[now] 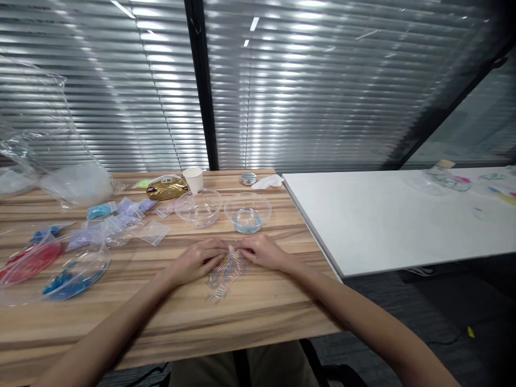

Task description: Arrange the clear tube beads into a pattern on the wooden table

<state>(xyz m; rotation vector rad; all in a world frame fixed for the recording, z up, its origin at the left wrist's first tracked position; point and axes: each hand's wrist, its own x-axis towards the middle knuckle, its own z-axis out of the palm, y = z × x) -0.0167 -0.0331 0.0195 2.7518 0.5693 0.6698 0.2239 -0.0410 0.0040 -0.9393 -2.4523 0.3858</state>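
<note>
Small clear tube-like pieces [226, 275] lie in a loose pile on the wooden table [266, 312]. My left hand [201, 259] rests at the pile's upper left edge, its fingers curled with the tips at the pieces. On the other side my right hand [262, 251] has its fingers bent together at the pile's upper right. The fingertips of both hands nearly meet, and whatever they pinch is too small to make out. Just beyond the hands stand two clear bowls, the left one [199, 208] and the right one [248, 213], which holds a smaller clear round dish.
Bowls with blue pieces [76, 277] and red pieces [36, 260] stand at the left, near small plastic bags [121, 220]. Farther back are a gold packet [167, 188], a paper cup [193, 180], a round tin [249, 178] and a tissue [267, 181]. A white table [382, 226] adjoins on the right.
</note>
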